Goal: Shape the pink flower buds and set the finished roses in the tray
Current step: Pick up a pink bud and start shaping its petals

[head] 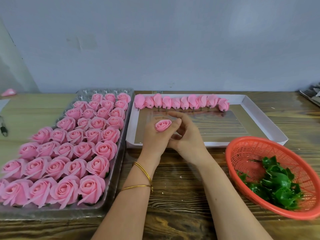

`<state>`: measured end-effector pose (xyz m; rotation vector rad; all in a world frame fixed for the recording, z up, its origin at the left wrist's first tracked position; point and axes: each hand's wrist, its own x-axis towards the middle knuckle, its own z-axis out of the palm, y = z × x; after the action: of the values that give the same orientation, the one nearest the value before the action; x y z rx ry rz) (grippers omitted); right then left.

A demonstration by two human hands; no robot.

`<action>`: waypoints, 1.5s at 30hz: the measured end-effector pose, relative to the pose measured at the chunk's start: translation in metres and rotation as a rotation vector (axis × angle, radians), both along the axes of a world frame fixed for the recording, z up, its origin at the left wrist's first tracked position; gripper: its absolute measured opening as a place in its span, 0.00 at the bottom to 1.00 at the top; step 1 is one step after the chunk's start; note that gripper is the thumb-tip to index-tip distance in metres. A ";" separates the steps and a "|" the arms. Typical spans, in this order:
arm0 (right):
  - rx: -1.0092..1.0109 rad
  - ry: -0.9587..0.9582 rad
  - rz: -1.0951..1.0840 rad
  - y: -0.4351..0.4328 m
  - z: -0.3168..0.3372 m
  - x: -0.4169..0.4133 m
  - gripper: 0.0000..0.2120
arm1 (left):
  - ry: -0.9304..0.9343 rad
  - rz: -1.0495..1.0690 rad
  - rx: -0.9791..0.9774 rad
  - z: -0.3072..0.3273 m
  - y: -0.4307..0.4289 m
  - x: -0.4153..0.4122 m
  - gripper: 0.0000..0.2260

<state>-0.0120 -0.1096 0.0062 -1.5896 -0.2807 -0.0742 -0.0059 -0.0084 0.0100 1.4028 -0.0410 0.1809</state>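
Close to me at 4 o'clock is a red basket (251, 149) with green leaf cups (277, 184) in it. At 9 o'clock the clear tray (103, 91) is nearly full of finished roses (69, 153). In the middle my left hand (154, 135) curls round one pink rose (162, 125). My right hand (187, 137) touches its side, pinching a petal, I think. At 12 o'clock, buds (181, 102) lie in a white box (236, 99).
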 end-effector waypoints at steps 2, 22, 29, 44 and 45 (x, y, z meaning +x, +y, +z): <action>-0.003 0.013 0.009 -0.002 -0.001 0.001 0.35 | -0.011 -0.010 -0.001 0.000 0.002 0.000 0.03; -0.074 -0.023 0.003 0.002 0.000 -0.002 0.29 | 0.106 -0.067 -0.091 0.001 -0.001 0.002 0.10; -0.025 0.019 0.032 -0.004 -0.003 0.002 0.30 | 0.016 -0.068 0.026 -0.004 0.003 0.004 0.07; -0.055 0.008 0.017 0.000 0.000 0.000 0.28 | 0.068 -0.042 -0.011 -0.008 0.001 0.007 0.10; -0.061 0.008 0.012 0.000 0.000 -0.001 0.29 | 0.061 -0.049 -0.008 -0.009 0.001 0.007 0.10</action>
<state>-0.0126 -0.1097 0.0064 -1.6483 -0.2890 -0.0504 0.0012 -0.0071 0.0014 1.3969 -0.0238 0.0975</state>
